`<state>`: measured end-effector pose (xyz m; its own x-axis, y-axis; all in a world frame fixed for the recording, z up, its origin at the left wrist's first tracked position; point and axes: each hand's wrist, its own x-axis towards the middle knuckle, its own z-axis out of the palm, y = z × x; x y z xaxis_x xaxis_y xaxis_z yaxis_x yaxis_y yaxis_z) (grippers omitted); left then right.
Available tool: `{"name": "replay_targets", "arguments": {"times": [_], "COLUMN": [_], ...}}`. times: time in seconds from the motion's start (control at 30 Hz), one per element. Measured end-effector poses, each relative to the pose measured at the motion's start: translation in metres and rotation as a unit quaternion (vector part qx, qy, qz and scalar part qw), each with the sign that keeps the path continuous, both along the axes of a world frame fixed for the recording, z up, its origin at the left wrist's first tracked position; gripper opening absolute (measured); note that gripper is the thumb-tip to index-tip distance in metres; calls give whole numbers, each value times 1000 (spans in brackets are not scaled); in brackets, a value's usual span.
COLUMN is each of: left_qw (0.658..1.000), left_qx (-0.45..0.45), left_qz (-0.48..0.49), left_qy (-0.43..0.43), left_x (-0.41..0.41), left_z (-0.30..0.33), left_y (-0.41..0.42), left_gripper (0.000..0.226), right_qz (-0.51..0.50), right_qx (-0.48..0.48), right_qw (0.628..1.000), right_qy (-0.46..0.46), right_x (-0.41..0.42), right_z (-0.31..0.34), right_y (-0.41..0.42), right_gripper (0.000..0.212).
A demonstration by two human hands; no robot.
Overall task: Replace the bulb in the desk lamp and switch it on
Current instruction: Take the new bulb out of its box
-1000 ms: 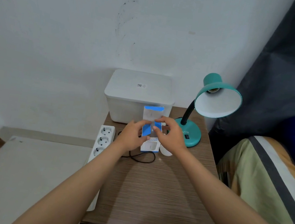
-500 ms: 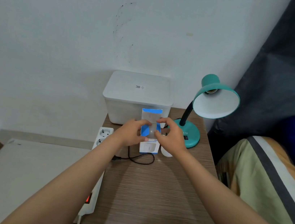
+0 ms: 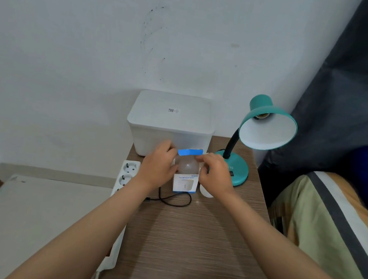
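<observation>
A small white and blue box stands on the wooden bedside table. Its blue top flap is folded back, and a frosted bulb shows in the opening. My left hand grips the box's left side. My right hand pinches the right end of the flap. Another white bulb lies on the table, mostly hidden under my right wrist. The teal desk lamp stands to the right, unlit, with an empty socket inside its shade.
A white lidded storage bin sits against the wall just behind the box. A white power strip runs along the table's left edge, with a black cable looped beside it. A bed borders the table's right side.
The box's blue flap, upright before, is now folded back and lower, exposing the bulb inside. Both hands have shifted up to the box's top.
</observation>
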<state>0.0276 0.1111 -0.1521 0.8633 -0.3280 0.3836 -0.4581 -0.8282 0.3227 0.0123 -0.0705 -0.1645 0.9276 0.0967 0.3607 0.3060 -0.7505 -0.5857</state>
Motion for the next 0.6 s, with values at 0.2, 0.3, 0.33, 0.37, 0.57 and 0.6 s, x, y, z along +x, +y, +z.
{"name": "replay_targets", "arguments": {"times": [0.2, 0.3, 0.33, 0.37, 0.57, 0.6], "left_qw": [996, 987, 983, 980, 967, 965], "left_qx": [-46, -49, -43, -38, -94, -108], "left_qz": [-47, -58, -63, -67, -60, -53], "left_qy": [54, 141, 164, 184, 228, 232], "left_x": [-1, 5, 8, 10, 7, 6], "left_z": [-6, -2, -1, 0, 4, 4], "left_y": [8, 9, 10, 12, 12, 12], "left_gripper": [62, 72, 74, 77, 79, 79], "right_qz": [12, 23, 28, 33, 15, 14], "right_qx": [30, 14, 1, -12, -30, -37], "right_qw": [999, 997, 996, 995, 992, 992], "right_qy": [42, 79, 88, 94, 120, 124], "right_x": [1, 5, 8, 9, 20, 22], "right_z": [1, 3, 2, 2, 5, 6], "right_y": [-6, -7, -8, -8, 0, 2], "right_gripper": [56, 49, 46, 43, 49, 51]}}
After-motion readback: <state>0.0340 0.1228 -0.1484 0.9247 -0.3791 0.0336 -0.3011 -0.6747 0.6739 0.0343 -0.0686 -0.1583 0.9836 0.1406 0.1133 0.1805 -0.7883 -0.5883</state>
